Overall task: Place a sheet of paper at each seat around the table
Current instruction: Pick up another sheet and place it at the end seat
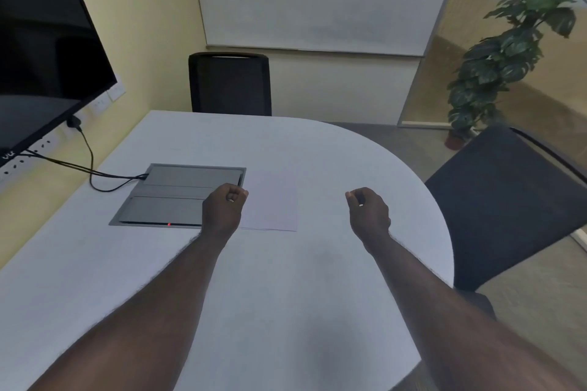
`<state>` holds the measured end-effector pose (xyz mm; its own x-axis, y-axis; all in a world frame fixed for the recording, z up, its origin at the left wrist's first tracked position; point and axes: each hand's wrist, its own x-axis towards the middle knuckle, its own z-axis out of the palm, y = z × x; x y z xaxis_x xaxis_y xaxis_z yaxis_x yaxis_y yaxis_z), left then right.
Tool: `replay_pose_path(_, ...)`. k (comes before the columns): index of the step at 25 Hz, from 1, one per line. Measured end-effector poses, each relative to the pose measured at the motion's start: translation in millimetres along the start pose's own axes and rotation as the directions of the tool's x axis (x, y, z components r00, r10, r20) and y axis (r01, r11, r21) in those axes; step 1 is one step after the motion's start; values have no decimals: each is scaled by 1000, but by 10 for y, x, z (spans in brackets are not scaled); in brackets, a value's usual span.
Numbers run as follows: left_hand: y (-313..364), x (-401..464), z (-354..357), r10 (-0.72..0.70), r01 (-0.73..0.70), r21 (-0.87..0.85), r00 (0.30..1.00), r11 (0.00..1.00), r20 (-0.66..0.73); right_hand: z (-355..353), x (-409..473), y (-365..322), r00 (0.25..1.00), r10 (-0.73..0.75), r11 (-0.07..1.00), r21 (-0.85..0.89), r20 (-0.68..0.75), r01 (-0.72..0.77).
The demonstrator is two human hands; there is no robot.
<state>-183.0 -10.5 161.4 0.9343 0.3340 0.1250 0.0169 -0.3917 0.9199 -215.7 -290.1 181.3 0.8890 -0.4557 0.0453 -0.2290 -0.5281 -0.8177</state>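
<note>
A thin stack of white paper [273,200] lies flat near the middle of the white table [286,279], just right of the grey cable box. My left hand [224,209] hovers over the stack's left edge, fingers curled shut, holding nothing. My right hand [368,211] floats to the right of the stack, also curled shut and holding nothing. A black chair [230,84] stands at the table's far side. A second dark chair [511,200] stands at the rounded right end.
A grey cable box [171,197] with a red light is set into the table at left, with black cables [92,168] running to wall sockets. A large dark screen [41,51] hangs on the left wall. A potted plant [505,63] stands at the back right.
</note>
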Motion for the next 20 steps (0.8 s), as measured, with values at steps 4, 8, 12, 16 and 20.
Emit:
replay_pose_path(4,-172,193,56,-34,34,22,999,999,-30,300,294,29,1000,19,1000,-12,25,-19)
replay_pose_path(8,-358,315,132,-86,91,62,993,994,-76,603,579,127,997,26,999,-31,68,-23)
replay_pose_path(12,-476,453,209,-159,166,48,978,985,-132,860,867,157,993,16,1000,-4,117,-16)
replay_pose_path(16,-564,612,398,-223,236,52,958,970,-183,1097,1151,247,982,0,1000,-24,188,4)
replay_pose_path(20,-683,753,581,-217,241,120,959,963,-182,1291,1405,317,974,83,995,-69,210,-70)
